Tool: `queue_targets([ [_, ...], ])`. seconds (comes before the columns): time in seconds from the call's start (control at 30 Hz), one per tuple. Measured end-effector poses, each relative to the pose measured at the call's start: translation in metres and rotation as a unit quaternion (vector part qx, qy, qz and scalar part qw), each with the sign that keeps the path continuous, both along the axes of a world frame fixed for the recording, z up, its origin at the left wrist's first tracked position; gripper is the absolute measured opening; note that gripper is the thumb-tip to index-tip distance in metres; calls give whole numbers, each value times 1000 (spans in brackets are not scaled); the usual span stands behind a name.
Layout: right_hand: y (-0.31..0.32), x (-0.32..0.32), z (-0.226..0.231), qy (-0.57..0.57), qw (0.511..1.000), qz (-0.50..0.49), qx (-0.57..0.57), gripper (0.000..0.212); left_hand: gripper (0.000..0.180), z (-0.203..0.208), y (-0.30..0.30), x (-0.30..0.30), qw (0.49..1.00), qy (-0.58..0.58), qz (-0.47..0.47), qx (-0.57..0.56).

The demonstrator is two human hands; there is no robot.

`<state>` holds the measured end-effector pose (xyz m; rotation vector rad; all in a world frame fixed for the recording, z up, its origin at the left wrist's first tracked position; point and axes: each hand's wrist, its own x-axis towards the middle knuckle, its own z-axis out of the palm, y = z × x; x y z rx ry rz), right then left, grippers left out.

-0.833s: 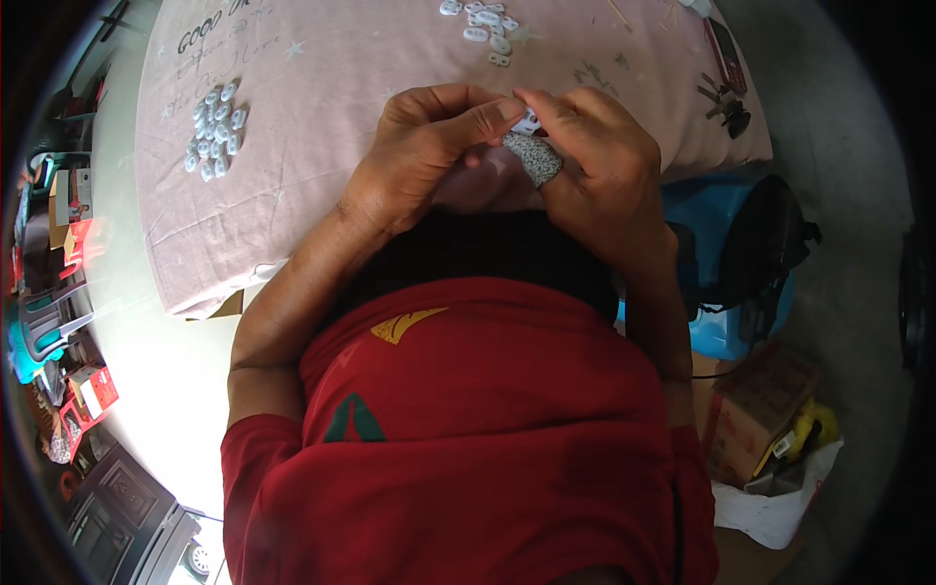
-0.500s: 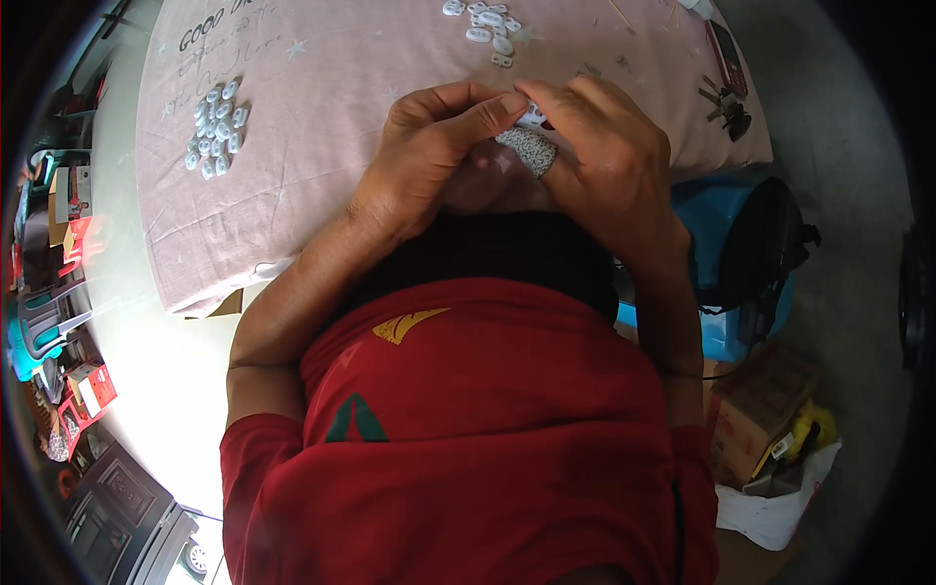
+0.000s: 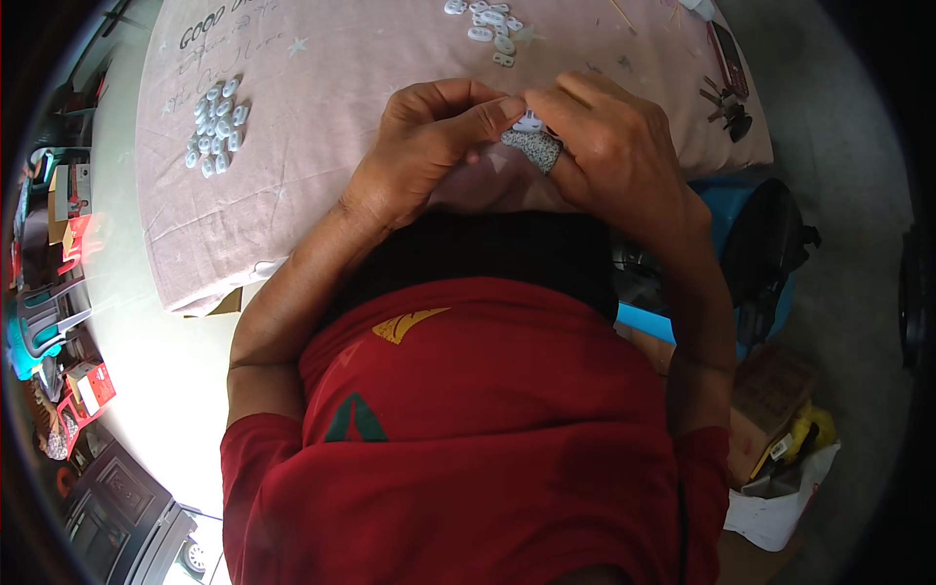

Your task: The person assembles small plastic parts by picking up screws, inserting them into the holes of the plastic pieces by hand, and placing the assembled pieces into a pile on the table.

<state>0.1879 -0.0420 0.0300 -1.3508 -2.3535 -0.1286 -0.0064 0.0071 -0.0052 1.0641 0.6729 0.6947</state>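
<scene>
Both my hands meet close together above the near edge of the cloth-covered table. With thumb and forefinger pinched, my left hand holds the left end of a small white piece with dark marks. My right hand is closed at its other side, its fingers curled over and hiding part of it. Just below the white piece, a grey speckled lump, knit-like or grainy, sits against my right hand. Whether the two are joined, I cannot tell.
White oval pieces with holes lie in a cluster at the left of the pink tablecloth; a smaller group is at the far middle. Keys and a phone lie at the right edge. A blue container stands below.
My right hand and forearm have shifted slightly right, with the wrist turned outward. The white piece and grey lump have tilted a little; my left hand keeps its pinch.
</scene>
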Motion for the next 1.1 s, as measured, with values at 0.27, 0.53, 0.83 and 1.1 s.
queue_targets([
  [0.27,7,1,5,-7,1000,2,24,19,21,1,-3,3,999,-33,17,-8],
  [0.53,10,-1,13,-54,998,25,6,17,18,0,-3,2,999,-30,23,0],
  [0.83,9,-4,18,-26,999,43,-3,15,13,1,-5,3,999,-37,28,6],
  [1.1,11,-1,20,-36,997,61,-20,15,12,-1,-6,3,998,-44,24,27],
])
